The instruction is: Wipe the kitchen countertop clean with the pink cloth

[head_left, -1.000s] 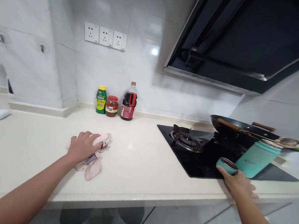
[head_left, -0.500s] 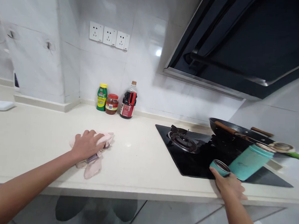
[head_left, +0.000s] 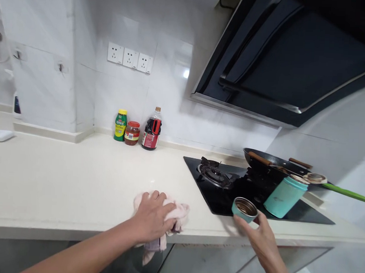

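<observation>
My left hand (head_left: 153, 217) presses a pale pink cloth (head_left: 180, 211) onto the white countertop (head_left: 76, 180) near its front edge. Part of the cloth hangs over that edge. Between the thumb and fingers of my right hand (head_left: 258, 234) is a small teal cup-like lid (head_left: 244, 210) with a metal rim, its open side up. It is held at the front edge of the black gas stove (head_left: 204, 194). Just behind it on the stove stands a teal canister (head_left: 285, 197), its body leaning in the view.
A wok (head_left: 273, 163) with wooden handles sits on the far burner; a green-handled strainer (head_left: 316, 179) lies by it. Against the wall stand a green bottle (head_left: 120, 126), a red-lidded jar (head_left: 131, 134) and a dark sauce bottle (head_left: 152, 131). The range hood (head_left: 266, 55) overhangs the stove.
My left hand has slid the cloth rightward and toward the counter's front edge. My right hand has lifted the teal lid and brought it left, away from the canister. The view has shifted slightly.
</observation>
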The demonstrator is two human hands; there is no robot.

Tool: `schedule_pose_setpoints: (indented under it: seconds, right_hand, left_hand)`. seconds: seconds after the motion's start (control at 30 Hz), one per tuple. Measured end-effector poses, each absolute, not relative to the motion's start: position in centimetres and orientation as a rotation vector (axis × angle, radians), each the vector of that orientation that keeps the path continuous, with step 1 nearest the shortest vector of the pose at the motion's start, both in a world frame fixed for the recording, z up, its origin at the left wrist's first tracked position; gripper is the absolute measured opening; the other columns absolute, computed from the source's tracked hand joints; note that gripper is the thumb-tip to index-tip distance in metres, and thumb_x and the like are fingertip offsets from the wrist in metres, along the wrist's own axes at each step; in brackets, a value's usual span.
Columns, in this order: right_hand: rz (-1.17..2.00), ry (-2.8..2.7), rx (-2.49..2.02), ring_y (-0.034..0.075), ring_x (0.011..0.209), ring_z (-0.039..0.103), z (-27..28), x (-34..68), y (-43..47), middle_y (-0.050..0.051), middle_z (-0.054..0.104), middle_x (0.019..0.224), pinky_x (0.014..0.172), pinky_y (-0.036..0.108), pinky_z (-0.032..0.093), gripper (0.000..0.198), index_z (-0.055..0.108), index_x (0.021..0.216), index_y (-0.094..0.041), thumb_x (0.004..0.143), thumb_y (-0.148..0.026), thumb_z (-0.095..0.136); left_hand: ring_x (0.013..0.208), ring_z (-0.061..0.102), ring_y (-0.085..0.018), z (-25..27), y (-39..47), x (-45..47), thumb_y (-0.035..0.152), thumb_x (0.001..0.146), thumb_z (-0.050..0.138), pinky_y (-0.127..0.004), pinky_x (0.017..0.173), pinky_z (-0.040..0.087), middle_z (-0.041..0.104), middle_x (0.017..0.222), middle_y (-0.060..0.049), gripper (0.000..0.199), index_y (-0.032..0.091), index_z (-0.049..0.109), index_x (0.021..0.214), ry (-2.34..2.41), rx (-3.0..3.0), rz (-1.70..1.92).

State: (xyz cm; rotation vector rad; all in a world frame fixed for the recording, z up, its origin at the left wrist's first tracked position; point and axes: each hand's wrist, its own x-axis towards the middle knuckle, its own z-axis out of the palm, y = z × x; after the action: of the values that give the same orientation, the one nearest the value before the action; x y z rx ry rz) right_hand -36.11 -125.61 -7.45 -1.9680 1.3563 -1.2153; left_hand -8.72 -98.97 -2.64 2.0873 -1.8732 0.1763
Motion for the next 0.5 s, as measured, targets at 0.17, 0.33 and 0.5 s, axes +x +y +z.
schedule_pose_setpoints:
  seconds: [0.17,0.33,0.5]
  right_hand:
    - [-1.144,1.04,-2.153,0.032,0.122,0.057,-4.1,-34.2,-116.5,0.006,0.063,0.129,0.106,0.048,0.043,0.069,0.054,0.131,-0.027,0.074,-0.063,0.069]
    - [-1.111,0.647,-2.45,0.028,0.119,0.06,-0.5,-33.4,-109.5,0.007,0.061,0.13,0.1,0.042,0.051,0.055,0.055,0.129,-0.028,0.08,-0.044,0.074]
    - [-1.176,0.285,-2.589,0.029,0.114,0.064,2.3,-33.0,-106.3,0.006,0.066,0.122,0.092,0.04,0.057,0.051,0.059,0.129,-0.03,0.08,-0.032,0.073]
  left_hand:
    - [0.113,0.05,-0.03,-3.4,-98.7,-8.6,0.047,0.098,0.052,-0.047,0.091,0.036,0.06,0.12,-0.006,0.031,0.033,0.064,0.123,-1.791,2.028,0.222]
    - [0.111,0.051,-0.029,-3.8,-98.6,-8.3,0.047,0.097,0.055,-0.046,0.092,0.035,0.061,0.12,-0.005,0.032,0.035,0.063,0.125,-1.742,1.981,0.229]
    - [0.112,0.051,-0.028,-3.9,-98.4,-8.3,0.045,0.096,0.057,-0.045,0.092,0.035,0.063,0.12,-0.004,0.031,0.034,0.064,0.123,-1.724,1.951,0.224]
